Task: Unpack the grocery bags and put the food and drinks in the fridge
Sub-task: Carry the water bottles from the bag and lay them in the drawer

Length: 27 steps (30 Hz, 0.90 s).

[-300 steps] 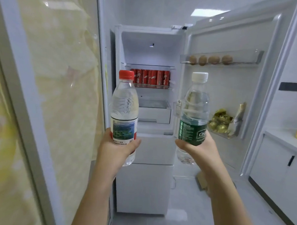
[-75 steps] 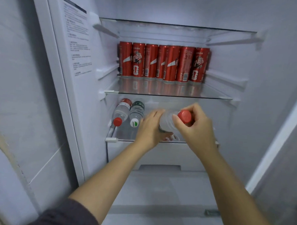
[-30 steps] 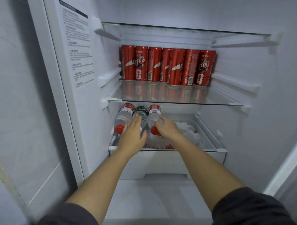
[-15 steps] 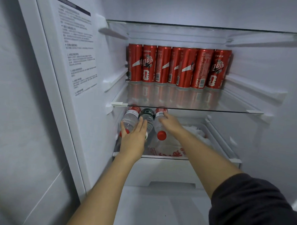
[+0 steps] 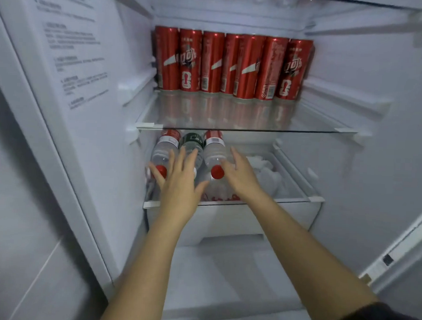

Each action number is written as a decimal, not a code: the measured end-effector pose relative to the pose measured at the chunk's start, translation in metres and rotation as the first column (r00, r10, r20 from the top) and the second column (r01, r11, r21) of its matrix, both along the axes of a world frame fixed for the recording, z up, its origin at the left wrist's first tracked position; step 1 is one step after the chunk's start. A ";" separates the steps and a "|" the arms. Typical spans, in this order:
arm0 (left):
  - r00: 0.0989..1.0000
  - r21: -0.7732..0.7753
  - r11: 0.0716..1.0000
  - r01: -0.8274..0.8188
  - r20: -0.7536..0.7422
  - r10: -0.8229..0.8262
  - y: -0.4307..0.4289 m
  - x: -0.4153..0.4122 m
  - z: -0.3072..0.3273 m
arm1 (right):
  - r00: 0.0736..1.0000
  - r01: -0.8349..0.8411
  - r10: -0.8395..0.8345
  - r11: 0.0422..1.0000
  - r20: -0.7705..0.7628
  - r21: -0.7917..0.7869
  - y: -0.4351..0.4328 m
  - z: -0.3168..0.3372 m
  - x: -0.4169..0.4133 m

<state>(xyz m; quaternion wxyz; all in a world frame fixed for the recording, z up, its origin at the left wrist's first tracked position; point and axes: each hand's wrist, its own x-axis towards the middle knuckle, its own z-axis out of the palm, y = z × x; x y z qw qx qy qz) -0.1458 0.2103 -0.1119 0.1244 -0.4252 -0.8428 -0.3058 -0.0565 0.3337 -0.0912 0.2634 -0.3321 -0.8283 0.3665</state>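
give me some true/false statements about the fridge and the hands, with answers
1. The cans stand upright on the glass shelf. True.
2. Three bottles lie under that shelf. True.
3. All three have red labels. False: the middle bottle has a green one.
4. A hand grips a can. False: the left hand and right hand are both open, down at the bottles.
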 end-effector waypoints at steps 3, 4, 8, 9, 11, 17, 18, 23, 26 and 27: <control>0.999 0.115 0.992 0.047 -0.007 -0.047 -0.008 0.025 -0.008 | 0.995 0.072 -0.083 0.984 0.063 0.162 -0.014 -0.019 0.040; 0.997 0.152 0.985 0.080 -0.011 -0.080 -0.011 0.035 -0.013 | 0.990 0.096 -0.115 0.971 0.077 0.217 -0.019 -0.025 0.053; 0.963 0.175 0.951 0.256 0.043 -0.267 -0.014 0.076 -0.041 | 0.946 0.195 -0.259 0.936 0.195 0.294 -0.045 -0.050 0.107; 0.952 0.157 0.945 0.287 0.062 -0.299 -0.014 0.086 -0.047 | 0.932 0.205 -0.274 0.939 0.238 0.277 -0.051 -0.055 0.119; 0.931 0.117 0.934 0.338 0.103 -0.350 -0.014 0.104 -0.057 | 0.906 0.237 -0.307 0.939 0.291 0.250 -0.061 -0.065 0.140; 0.863 -0.009 0.883 0.469 0.215 -0.457 -0.022 0.158 -0.070 | 0.852 0.363 -0.408 0.912 0.329 0.192 -0.091 -0.083 0.205; 0.846 -0.029 0.867 0.498 0.235 -0.478 -0.025 0.167 -0.072 | 0.844 0.383 -0.420 0.907 0.334 0.173 -0.099 -0.086 0.218; 0.747 -0.180 0.742 0.646 0.348 -0.567 -0.044 0.227 -0.086 | 0.769 0.508 -0.519 0.850 0.373 0.137 -0.146 -0.107 0.295; 0.717 -0.313 0.645 0.697 0.306 -0.626 -0.057 0.274 -0.095 | 0.673 0.615 -0.596 0.780 0.437 0.118 -0.175 -0.120 0.351; 0.714 -0.361 0.619 0.697 0.273 -0.645 -0.062 0.292 -0.096 | 0.633 0.652 -0.621 0.750 0.462 0.114 -0.186 -0.122 0.371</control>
